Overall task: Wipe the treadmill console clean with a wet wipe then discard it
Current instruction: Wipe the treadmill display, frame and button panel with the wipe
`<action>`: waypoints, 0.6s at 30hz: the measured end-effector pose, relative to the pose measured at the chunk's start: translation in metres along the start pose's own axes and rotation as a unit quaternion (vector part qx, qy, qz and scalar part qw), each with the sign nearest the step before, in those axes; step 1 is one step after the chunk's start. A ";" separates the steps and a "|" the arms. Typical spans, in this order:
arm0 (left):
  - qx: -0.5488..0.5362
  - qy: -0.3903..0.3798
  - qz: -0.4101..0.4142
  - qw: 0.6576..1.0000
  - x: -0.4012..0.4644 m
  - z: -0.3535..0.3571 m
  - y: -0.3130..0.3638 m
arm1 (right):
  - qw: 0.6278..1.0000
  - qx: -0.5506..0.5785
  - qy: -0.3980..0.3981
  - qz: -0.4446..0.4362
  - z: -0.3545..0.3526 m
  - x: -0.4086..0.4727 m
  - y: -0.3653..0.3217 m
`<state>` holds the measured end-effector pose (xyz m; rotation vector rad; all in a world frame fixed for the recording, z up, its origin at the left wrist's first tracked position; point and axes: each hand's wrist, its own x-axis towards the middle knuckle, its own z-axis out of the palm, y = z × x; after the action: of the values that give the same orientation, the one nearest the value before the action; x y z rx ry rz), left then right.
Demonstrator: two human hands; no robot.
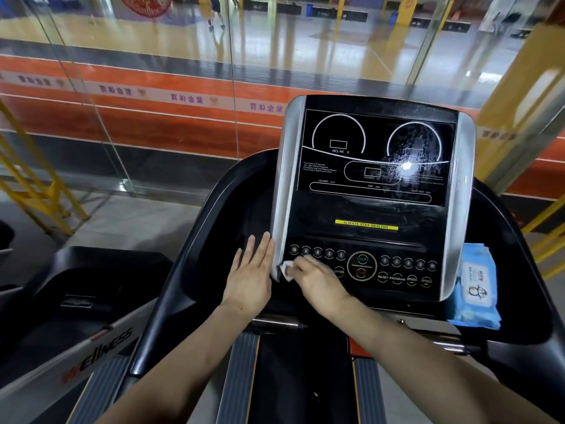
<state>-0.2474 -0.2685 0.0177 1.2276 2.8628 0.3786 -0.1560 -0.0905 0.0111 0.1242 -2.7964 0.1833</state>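
Two bare forearms reached up from the bottom edge, over the treadmill belt [301, 381], toward the console [371, 191]. The left hand [251, 272] lay flat and palm down against the console's lower left edge, fingers straight, together and spread open, holding nothing. The right hand [318, 278] crossed in just beside it, knuckles up, its fingers curled closed on one crumpled white wipe [286, 269], which it pressed to the console's bottom left corner, touching the silver side trim below the left row of round buttons. That row had five buttons, and a matching row of five sat to the right of the round START dial [362, 266]. One blue wipe pack [477, 287] stood in the tray to the right of the console, apart from both hands. Higher up, one yellow strip [366, 224] read ALWAYS STAY HEALTHY, and the dark display above it showed two arc gauges, the right one streaked and catching a glare. Beyond the console stood glass panels [171, 96] and a shiny court floor
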 end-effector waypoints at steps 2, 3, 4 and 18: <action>-0.002 0.001 0.002 1.000 -0.001 0.002 0.000 | 1.000 0.007 -0.007 -0.011 0.002 -0.014 0.003; -0.005 0.001 0.002 1.000 -0.002 0.003 0.000 | 1.000 0.010 -0.012 -0.012 0.000 -0.015 0.005; -0.007 0.001 0.001 1.000 -0.003 0.005 0.001 | 1.000 0.010 -0.012 -0.005 -0.004 -0.011 0.007; -0.026 0.013 0.013 1.000 -0.018 0.020 -0.004 | 0.999 0.035 -0.001 0.012 0.003 0.002 0.002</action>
<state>-0.2360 -0.2792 -0.0043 1.2627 2.8413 0.4681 -0.1592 -0.0889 0.0086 0.1083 -2.7957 0.2878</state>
